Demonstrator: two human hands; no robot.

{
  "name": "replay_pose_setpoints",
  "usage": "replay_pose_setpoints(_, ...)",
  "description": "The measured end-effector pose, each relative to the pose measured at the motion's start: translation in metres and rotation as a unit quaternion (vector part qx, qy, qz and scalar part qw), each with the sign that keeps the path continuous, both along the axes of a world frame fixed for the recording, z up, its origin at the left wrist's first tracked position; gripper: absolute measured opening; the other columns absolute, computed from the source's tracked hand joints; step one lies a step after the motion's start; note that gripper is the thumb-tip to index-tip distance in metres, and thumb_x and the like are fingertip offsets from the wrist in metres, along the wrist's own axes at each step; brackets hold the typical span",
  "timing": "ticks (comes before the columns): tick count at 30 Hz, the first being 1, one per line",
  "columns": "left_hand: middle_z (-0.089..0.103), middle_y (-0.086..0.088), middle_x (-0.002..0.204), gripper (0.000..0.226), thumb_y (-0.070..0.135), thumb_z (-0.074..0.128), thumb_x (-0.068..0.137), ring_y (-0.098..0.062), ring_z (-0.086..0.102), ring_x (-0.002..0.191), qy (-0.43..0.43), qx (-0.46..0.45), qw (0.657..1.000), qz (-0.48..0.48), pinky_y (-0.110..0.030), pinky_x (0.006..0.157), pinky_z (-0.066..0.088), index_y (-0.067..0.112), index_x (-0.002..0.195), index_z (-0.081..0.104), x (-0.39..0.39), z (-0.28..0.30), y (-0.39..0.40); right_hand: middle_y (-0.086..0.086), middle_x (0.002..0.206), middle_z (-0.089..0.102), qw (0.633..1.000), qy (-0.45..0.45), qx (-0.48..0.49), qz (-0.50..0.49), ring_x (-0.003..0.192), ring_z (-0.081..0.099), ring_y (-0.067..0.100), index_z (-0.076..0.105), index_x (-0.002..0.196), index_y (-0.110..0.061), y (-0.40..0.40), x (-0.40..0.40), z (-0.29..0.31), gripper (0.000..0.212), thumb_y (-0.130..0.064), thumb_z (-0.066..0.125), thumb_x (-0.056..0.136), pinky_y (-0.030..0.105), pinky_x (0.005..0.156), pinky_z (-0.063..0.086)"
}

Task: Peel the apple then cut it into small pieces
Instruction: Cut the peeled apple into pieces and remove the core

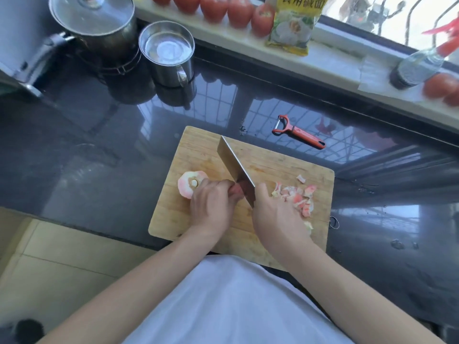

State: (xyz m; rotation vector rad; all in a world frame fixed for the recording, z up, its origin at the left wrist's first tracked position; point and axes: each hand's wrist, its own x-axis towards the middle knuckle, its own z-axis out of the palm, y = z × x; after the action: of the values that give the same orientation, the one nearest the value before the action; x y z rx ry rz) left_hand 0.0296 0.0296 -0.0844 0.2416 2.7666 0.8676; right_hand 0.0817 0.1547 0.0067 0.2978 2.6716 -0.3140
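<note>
Cutting stage, judging by the layout; peeler [298, 132] is lying idle on the counter at about 1 o'clock from the cutting board [273, 165], and peel scraps [296, 197] are sitting heaped at the board's 3 o'clock side, likely swept there to keep the working patch free.

Right hand [275, 214] is gripping the knife [234, 163], fingers curled round the handle, which the hand hides; the broad blade is pointing toward 11 o'clock, edge down near the board's middle.

Left hand [211, 207] is lying just left of the blade with fingers curled under, seemingly steadying a piece for the cut; what it is holding I cannot tell, the hand is covering it; tucked knuckles are probably serving as a guide for the blade.

A peeled apple [190, 183] portion, pinkish, core end up, is sitting at the board's 9 o'clock edge, touching the left hand's far side.

Board is resting on a dark glossy counter [99, 145] reflecting window bars; steel mug [169, 53] of water and lidded pot [96, 23] at 11 o'clock; tomatoes [223, 8], a yellow packet [294, 23] and a bottle [417, 65] are lining the window sill [335, 58] at 12 to 2 o'clock.
</note>
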Motion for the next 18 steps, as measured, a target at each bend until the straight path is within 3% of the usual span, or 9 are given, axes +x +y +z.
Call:
replay_pose_setpoints(4,0.069,0.005,0.078,0.034,0.058,0.063,0.096,-0.021,0.045,0.079,0.01,-0.019,1.0,0.011,-0.037,0.067,0.036,0.028,0.082,0.072,-0.002,-0.005,-0.006,0.002,0.063,0.045,0.999,-0.016,0.034,0.008,0.059,0.045,0.032,0.021,0.089,-0.023,-0.001,0.026,-0.001,0.033,0.004,0.039,0.085,0.042,0.057,0.047)
replay_pose_setpoints(6,0.069,0.004,0.084,0.026,0.051,0.068,0.094,-0.021,0.047,0.081,0.015,0.012,1.0,0.014,-0.036,0.07,0.037,0.028,0.085,0.071,0.0,-0.005,-0.007,0.001,0.065,0.048,0.999,-0.016,0.034,0.012,0.06,0.047,0.032,0.023,0.09,-0.023,0.0,0.03,-0.001,0.034,0.005,0.041,0.084,0.046,0.059,0.05)
replay_pose_setpoints(12,0.072,0.001,0.099,0.012,0.029,0.071,0.095,-0.023,0.061,0.095,-0.035,0.087,0.994,0.052,-0.039,0.078,0.048,0.019,0.1,0.073,-0.01,0.0,-0.008,0.0,0.064,0.035,0.999,-0.037,0.009,0.015,0.067,0.048,0.033,0.021,0.093,-0.021,-0.005,0.012,-0.008,0.033,0.008,0.033,0.086,0.042,0.062,0.041)
replay_pose_setpoints(18,0.072,0.004,0.105,0.014,0.026,0.069,0.096,-0.02,0.063,0.098,-0.069,0.079,0.993,0.047,-0.035,0.081,0.049,0.021,0.108,0.074,-0.021,0.003,-0.008,0.0,0.062,0.038,1.0,-0.016,-0.004,0.011,0.065,0.05,0.036,0.022,0.094,-0.02,-0.004,0.005,-0.015,0.033,0.01,0.033,0.085,0.044,0.064,0.044)
